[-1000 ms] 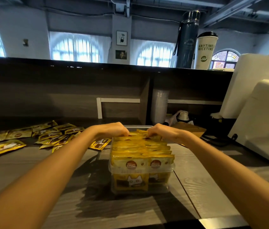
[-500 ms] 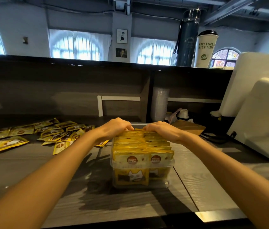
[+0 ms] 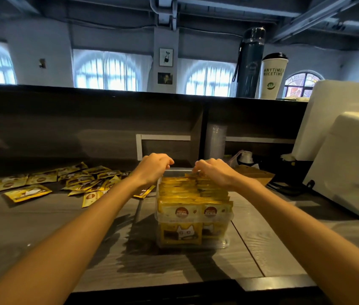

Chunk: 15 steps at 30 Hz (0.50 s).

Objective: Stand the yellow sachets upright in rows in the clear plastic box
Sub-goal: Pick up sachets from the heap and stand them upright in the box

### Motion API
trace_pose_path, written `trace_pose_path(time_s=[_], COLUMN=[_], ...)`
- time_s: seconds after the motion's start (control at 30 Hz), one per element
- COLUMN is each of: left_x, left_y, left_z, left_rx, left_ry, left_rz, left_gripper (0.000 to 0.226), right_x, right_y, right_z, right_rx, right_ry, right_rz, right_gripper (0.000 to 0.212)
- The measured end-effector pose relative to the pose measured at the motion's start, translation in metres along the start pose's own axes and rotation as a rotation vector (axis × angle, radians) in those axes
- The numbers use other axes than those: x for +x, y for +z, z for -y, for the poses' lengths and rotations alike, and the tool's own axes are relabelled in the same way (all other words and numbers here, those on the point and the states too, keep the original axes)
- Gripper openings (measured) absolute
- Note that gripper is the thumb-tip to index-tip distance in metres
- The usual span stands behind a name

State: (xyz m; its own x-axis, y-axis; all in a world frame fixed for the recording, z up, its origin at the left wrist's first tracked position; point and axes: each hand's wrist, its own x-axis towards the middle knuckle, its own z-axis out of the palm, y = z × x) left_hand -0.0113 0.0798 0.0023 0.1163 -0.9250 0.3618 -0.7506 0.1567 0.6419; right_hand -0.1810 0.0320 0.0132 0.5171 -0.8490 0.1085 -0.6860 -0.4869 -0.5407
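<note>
Yellow sachets [image 3: 194, 195] stand upright in two rows in the clear plastic box [image 3: 226, 243] on the wooden counter [image 3: 42, 227]. The left hand [image 3: 155, 167] and right hand [image 3: 215, 173] curl their fingers over the rearmost ones; whether they pinch any cannot be told. Loose sachets [image 3: 42, 186] lie flat to the left.

One box, two rows.
One clear box [image 3: 226, 239], two rows of sachets [image 3: 187, 212], one flask [image 3: 250, 62], one cup [image 3: 272, 78], two wall pictures [image 3: 165, 57].

Arched windows [image 3: 106, 71] glow behind a dark counter [image 3: 86, 119]; grey, possibly concrete, walls [image 3: 42, 40].
</note>
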Motion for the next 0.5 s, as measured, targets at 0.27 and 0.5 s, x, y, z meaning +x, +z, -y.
trace_pose_path(time_s=[0.27, 0.5], left_x=[-0.020, -0.061], left_y=[-0.038, -0.063], left_z=[0.017, 0.079], left_rx=[0.014, 0.063], left_ry=[-0.118, -0.386], left_rz=[-0.393, -0.516], left_gripper=[0.032, 0.030], right_x=[-0.012, -0.015], right_y=[0.024, 0.107], right_z=[0.078, 0.137], right_rx=[0.002, 0.138], right_ry=[-0.225, -0.279], right_rz=[-0.294, -0.216], right_gripper=[0.031, 0.032])
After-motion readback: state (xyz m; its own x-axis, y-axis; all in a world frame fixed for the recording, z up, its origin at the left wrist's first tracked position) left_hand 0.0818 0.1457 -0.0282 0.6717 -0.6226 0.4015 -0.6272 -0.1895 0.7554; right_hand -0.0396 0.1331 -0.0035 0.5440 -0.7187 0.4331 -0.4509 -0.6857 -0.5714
